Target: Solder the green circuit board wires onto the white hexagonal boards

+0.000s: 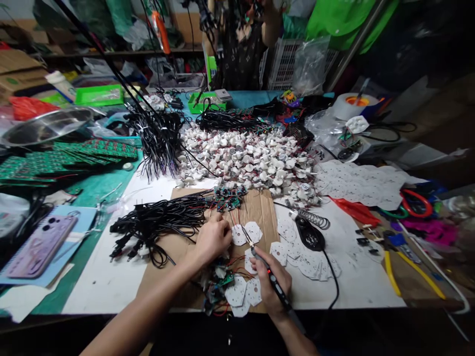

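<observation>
My right hand is closed around a soldering iron with a small red light on its handle. The iron's tip reaches the edge of a white octagonal board, close to a second white board. My left hand is closed just left of these boards, beside thin wires; what its fingers hold, if anything, is hidden. Beyond it lie small green circuit boards joined to black cables. Nearer to me, more white boards lie wired to green boards. All this rests on a cardboard sheet.
A big heap of small white parts lies behind the cardboard. Right of it are a black iron stand with a spring, pliers and white board sheets. At left are a phone and green circuit panels. A person is across the table.
</observation>
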Tool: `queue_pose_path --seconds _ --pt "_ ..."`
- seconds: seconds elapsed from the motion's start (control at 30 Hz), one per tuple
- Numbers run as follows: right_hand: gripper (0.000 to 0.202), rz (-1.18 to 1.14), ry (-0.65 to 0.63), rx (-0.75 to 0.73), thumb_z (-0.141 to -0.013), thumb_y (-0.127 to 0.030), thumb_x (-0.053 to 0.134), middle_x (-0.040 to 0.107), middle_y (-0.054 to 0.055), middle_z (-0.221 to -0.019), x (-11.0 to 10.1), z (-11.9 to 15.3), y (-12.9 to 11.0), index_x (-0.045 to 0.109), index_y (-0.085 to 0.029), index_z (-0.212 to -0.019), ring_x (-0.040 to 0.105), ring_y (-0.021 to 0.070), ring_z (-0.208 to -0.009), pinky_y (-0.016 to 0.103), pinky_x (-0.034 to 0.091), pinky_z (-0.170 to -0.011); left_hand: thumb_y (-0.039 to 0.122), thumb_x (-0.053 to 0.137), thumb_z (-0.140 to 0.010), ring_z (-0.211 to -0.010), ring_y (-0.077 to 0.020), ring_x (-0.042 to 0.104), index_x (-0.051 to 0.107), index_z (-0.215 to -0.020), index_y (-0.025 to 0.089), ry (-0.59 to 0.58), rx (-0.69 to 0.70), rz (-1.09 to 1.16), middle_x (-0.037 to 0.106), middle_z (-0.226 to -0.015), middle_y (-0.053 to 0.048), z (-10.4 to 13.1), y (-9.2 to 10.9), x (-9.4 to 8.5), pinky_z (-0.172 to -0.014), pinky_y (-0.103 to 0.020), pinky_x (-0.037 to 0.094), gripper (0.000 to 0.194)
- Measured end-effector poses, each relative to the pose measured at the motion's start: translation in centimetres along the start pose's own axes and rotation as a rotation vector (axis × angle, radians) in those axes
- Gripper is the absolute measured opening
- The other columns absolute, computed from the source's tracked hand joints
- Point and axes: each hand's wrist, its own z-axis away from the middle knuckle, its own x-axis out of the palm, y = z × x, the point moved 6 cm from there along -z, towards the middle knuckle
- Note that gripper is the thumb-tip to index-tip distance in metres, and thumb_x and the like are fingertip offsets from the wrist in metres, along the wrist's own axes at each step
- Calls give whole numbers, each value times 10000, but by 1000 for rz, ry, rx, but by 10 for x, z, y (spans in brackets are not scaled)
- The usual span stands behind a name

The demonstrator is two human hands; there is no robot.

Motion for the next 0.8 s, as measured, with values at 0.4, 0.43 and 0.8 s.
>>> queue_pose_path --seconds 0.4,0.43,0.8 --pt "263 -19 6 12 -1038 -328 574 830 67 -891 -3 0 1 772 -216 -1169 801 200 -695 293 682 -674 427 701 -840 -871 -259 708 800 -952 202 486 -317 54 793 -908 -92 -58 -145 -128 -831 -330 508 270" --pt "263 -20 7 10 -1037 -331 577 831 68 -896 -3 1 2 773 -219 -1172 802 202 -700 293 682 -670 428 709 -820 -861 -246 705 797 -970 192 461 -292 126 792 -927 -89 -68 -152 -129 -824 -320 515 293" --pt "279 -8 29 60 -1033 -339 570 829 66 -897 -4 4 5 778 -217 -1174 805 202 -723 294 680 -673 489 802 -792 -907 -168 673 661 -847 181 708 -64 1078 719 -863 9 -51 -131 -152 -996 -404 554 343"
